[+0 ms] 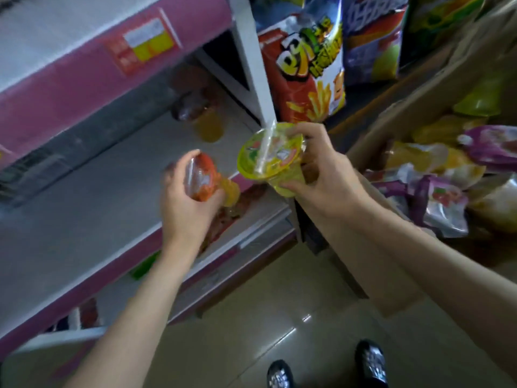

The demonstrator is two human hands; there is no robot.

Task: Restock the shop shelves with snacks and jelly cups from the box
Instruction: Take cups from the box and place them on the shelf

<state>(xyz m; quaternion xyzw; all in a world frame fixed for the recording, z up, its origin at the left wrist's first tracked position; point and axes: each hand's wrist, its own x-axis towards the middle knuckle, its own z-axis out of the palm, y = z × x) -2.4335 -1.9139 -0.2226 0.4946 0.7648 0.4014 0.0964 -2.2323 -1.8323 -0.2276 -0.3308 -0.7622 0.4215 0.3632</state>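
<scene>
1. Two jelly cups are in hand: the left hand (190, 197) curls round the red-lidded cup (205, 177) at 9 o'clock, tipped toward the shelf (84, 197), likely for placing.
2. The right hand (321, 175) grips the yellow-lidded cup (270, 155) at 12 o'clock, apparently queued next.
3. The box (419, 102) sits at 3 o'clock.

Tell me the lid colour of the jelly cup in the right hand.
Yellow-green with red print, on the clear jelly cup; seen in the head view.
</scene>
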